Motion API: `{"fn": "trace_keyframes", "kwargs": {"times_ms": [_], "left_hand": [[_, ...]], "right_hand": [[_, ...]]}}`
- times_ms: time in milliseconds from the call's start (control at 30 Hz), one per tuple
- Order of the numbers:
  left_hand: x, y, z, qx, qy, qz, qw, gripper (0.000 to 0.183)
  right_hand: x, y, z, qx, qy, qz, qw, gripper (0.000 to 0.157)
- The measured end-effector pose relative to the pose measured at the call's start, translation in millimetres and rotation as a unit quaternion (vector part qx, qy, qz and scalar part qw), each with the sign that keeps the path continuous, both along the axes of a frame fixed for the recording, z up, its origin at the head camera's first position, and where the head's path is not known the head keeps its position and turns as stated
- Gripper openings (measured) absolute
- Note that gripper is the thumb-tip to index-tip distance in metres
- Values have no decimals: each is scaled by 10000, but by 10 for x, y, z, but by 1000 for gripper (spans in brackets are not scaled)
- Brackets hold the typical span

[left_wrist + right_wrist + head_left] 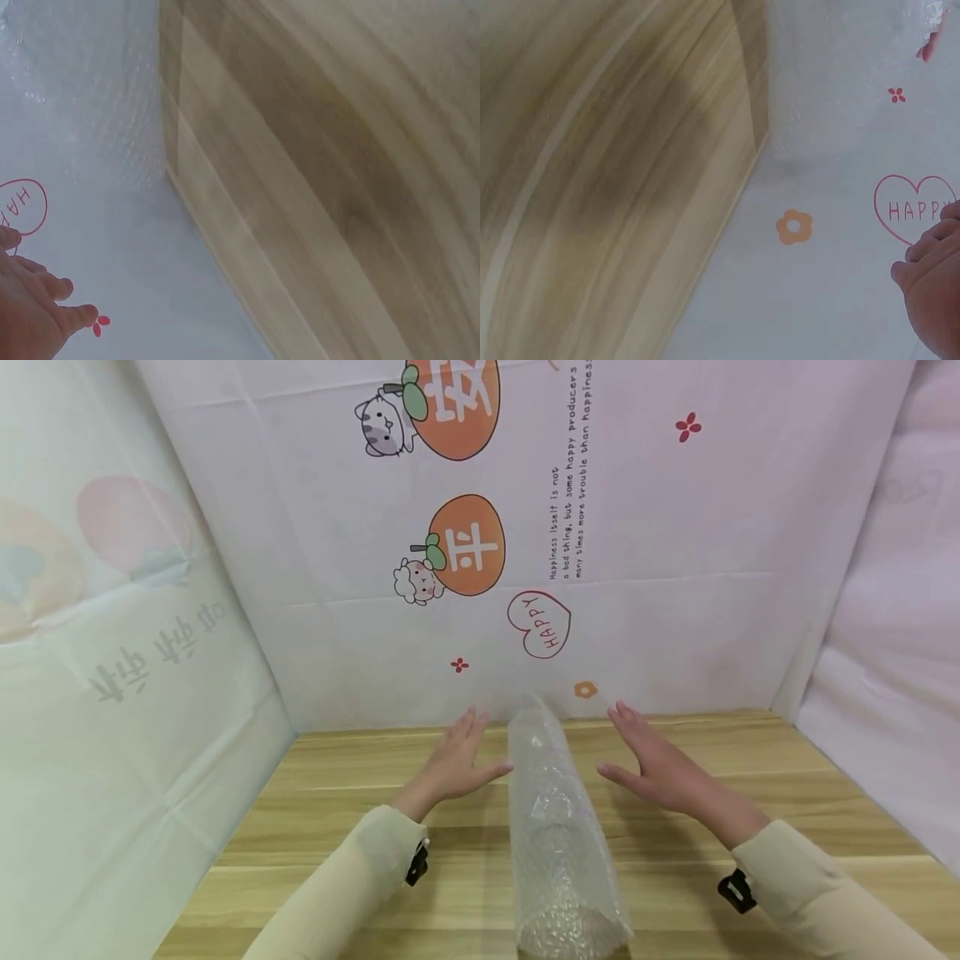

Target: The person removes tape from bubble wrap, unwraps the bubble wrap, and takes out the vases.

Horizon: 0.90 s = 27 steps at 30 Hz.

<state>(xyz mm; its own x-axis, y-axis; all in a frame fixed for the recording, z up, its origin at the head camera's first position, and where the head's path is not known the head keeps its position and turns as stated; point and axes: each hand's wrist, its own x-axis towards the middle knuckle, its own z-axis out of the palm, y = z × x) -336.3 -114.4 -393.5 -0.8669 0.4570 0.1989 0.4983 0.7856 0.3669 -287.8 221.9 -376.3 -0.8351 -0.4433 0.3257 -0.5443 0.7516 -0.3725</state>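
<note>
A long roll of clear bubble wrap [557,814] lies lengthwise on the wooden table, its far end close to the back cloth. On its left side is my left hand [459,763], fingers stretched forward and thumb tip right at the roll's edge. My right hand [662,770] is on the other side, fingers straight and thumb apart, with a gap between it and the roll. Part of the bubble wrap [94,90] fills the upper left of the left wrist view, above the left hand [34,311]. The right wrist view has the right hand [937,281] at its lower right.
White printed cloth [637,635] stands behind the table [375,860], with more cloth on the left [112,777] and right [892,693] sides. A small black device [417,863] sits at the left cuff and another black device [737,891] at the right cuff.
</note>
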Motion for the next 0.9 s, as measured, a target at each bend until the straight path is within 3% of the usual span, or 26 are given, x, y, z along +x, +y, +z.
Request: {"fn": "trace_keyframes", "kwargs": {"times_ms": [200, 367, 600, 800, 900], "left_hand": [[61, 55, -72, 212, -188, -125, 9995, 103], [118, 120, -137, 659, -446, -287, 9964, 103], [177, 215, -175, 758, -647, -403, 9942, 102], [212, 286, -227, 1596, -1034, -738, 9790, 96], [232, 319, -245, 1766, -1208, -795, 9736, 99]], "right_hand": [[81, -51, -95, -381, 6, 108, 9992, 88], [153, -105, -179, -544, 55, 173, 9984, 83], [234, -172, -221, -691, -48, 232, 9973, 78], [303, -225, -216, -835, -191, 276, 9959, 74], [341, -248, -222, -998, -365, 270, 9940, 72]]}}
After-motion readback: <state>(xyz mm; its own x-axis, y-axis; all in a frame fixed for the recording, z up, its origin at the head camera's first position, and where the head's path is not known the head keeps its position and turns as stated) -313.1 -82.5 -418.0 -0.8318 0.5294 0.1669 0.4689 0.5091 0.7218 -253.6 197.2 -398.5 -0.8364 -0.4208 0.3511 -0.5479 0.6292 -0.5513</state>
